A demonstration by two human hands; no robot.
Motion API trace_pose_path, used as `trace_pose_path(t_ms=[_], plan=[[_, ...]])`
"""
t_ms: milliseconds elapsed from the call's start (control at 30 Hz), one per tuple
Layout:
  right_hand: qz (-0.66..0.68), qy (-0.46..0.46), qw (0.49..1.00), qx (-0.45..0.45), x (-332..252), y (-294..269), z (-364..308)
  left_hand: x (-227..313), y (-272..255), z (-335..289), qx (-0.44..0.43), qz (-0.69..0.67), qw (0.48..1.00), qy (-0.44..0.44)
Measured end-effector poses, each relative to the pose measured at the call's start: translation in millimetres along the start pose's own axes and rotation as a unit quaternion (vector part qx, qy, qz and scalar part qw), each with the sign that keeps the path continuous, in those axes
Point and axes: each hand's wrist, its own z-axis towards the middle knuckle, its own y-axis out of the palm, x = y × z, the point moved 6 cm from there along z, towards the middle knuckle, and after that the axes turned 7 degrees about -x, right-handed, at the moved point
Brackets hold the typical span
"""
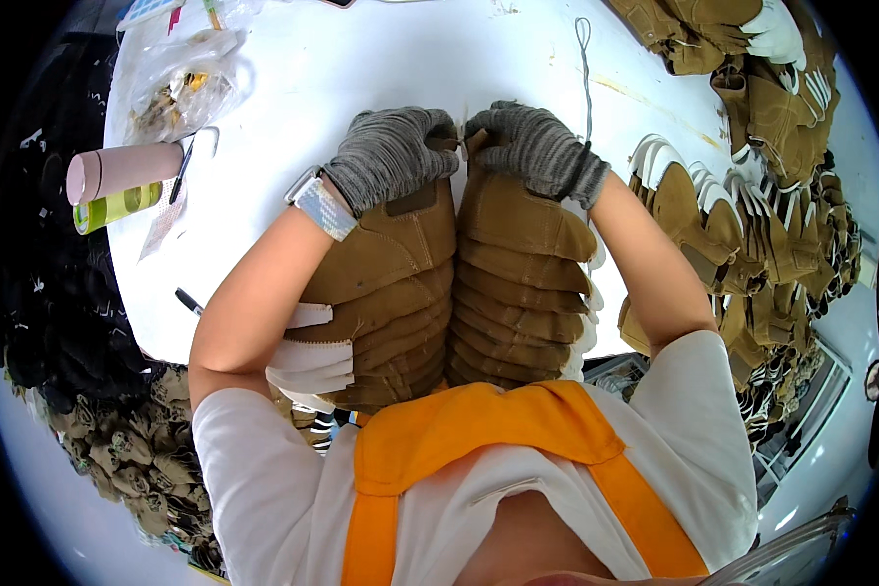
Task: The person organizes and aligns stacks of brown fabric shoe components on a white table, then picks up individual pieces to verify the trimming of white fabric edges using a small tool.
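Observation:
Two stacks of brown shoe uppers lie side by side in front of me, the left stack (381, 293) and the right stack (523, 278) nearly touching. White lining edges stick out along their outer sides. My left hand (391, 156), in a grey knit glove, curls its fingers round the far edge of the top upper on the left stack. Gloved the same way, my right hand (537, 146) pinches the far edge of the top right upper, a brown tip showing at its fingers. The fingertips of both hands are partly hidden, and the two hands are slightly apart.
The white table (293, 59) bears a pink cylinder (127, 171), a green-yellow can (117, 207), a pen (184, 168) and a clear plastic bag (186, 93) at left. More brown uppers (689, 210) pile up at right. Dark pieces (49, 244) heap beyond the left edge.

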Motion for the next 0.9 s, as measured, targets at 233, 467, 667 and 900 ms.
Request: trace_pose_path(t_ms=[233, 467, 667, 900], plan=[[0.139, -0.114, 0.98, 0.086, 11.2, 1.0, -26.1, -7.1, 9.5, -5.2, 0.04, -0.121, 0.99, 0.065], [0.081, -0.061, 0.994, 0.05, 2.0, -0.2, -13.5, -19.6, 20.8, 5.9, 0.027, -0.191, 0.981, -0.024], [0.091, -0.087, 0.99, 0.062, 10.9, 8.7, -3.8, -38.8, 33.5, 14.4, -0.037, -0.357, 0.933, -0.024], [0.163, -0.106, 0.98, 0.03, 19.9, 10.9, 1.0, -49.0, 40.7, 26.1, -0.097, -0.411, 0.905, 0.052]])
